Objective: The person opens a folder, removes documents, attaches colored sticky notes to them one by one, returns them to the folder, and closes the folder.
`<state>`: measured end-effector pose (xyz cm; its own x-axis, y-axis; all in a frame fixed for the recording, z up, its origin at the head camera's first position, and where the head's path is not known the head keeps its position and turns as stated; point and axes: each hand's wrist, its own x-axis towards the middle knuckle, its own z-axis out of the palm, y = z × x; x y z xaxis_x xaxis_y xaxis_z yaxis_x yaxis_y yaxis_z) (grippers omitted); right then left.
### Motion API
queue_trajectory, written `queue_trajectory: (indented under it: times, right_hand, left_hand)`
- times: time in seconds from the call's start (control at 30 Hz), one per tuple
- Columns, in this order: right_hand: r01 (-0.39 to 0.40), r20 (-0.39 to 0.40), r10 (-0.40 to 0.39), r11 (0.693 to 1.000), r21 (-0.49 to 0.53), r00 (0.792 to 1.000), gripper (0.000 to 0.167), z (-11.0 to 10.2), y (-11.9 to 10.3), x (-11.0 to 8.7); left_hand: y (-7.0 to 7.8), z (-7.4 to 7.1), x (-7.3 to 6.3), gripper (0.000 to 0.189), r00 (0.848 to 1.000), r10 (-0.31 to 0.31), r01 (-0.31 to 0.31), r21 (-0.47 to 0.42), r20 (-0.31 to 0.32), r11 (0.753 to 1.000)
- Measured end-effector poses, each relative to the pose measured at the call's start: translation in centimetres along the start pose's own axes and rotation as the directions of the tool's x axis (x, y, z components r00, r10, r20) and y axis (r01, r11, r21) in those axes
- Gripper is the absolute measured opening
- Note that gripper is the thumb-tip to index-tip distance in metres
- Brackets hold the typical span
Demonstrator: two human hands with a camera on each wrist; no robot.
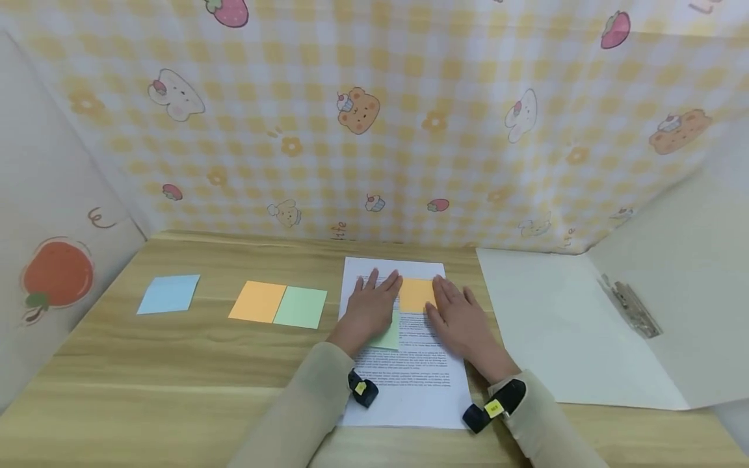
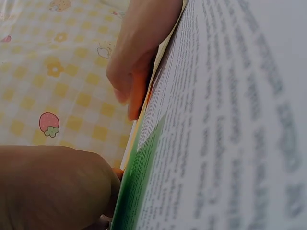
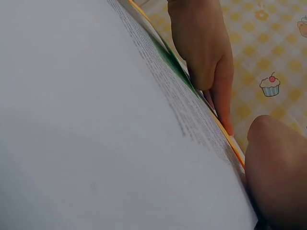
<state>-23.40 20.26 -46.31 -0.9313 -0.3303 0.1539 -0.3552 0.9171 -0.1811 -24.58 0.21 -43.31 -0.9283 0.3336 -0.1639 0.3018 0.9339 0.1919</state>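
A printed sheet of paper (image 1: 404, 409) lies on the table with an orange sticky note (image 1: 417, 296) near its top and a green sticky note (image 1: 387, 337) lower left of it. My left hand (image 1: 372, 305) lies over the sheet, fingertips at the orange note's left edge, partly covering the green note. At the orange note's right edge rest the straight fingers of my right hand (image 1: 462, 322). Both wrist views look low across the page; the left palm (image 2: 53, 187) and right palm (image 3: 278, 177) appear close, and the fingertips are partly hidden there.
To the left lie a blue sticky note (image 1: 170, 294), another orange note (image 1: 257, 301) and another green note (image 1: 301, 307). An opened white folder (image 1: 573, 331) with a metal clip (image 1: 634, 309) is at the right. A checked cloth (image 1: 398, 130) hangs behind the table.
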Motion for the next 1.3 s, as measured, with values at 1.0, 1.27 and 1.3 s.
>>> queue_trajectory:
  times: [1.0,1.27,1.3]
  right_hand:
    - [-0.045,-0.124,0.084,0.956,0.289,0.989,0.049,-2.0,-1.3,-12.5]
    - [-0.051,-0.114,0.092,0.947,0.317,0.989,0.048,-2.1,-1.3,-12.7]
    - [-0.054,-0.112,0.095,0.944,0.325,0.989,0.048,-2.0,-1.3,-12.8]
  left_hand:
    - [8.3,0.9,-8.3,0.114,0.987,-0.143,0.145,-0.023,0.074,0.989]
    - [9.3,1.9,-8.5,0.128,0.975,-0.186,0.185,0.017,0.122,0.983]
    - [9.3,2.0,-8.6,0.13,0.974,-0.187,0.186,0.018,0.126,0.982]
